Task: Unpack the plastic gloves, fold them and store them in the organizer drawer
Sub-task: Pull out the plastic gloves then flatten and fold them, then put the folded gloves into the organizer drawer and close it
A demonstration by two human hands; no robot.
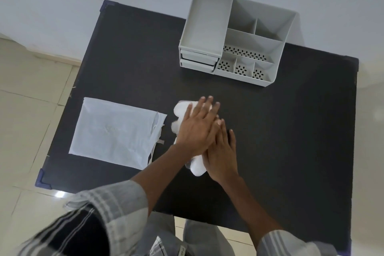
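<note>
A bundle of white plastic gloves [197,166] lies on the black table [291,131] near its middle. My left hand [196,129] lies flat on top of the bundle, fingers spread and pointing away from me. My right hand [221,151] lies flat beside it, partly under the left, pressing the near end of the gloves. Most of the bundle is hidden under both palms. The grey organizer [234,35] stands at the far side, its two small drawers [197,61] closed at its front left.
A flat, torn-open whitish plastic packet [114,131] lies on the left part of the table. The table's edges and purple corner guards [42,178] show at left, with tiled floor beyond. My knees are under the near edge.
</note>
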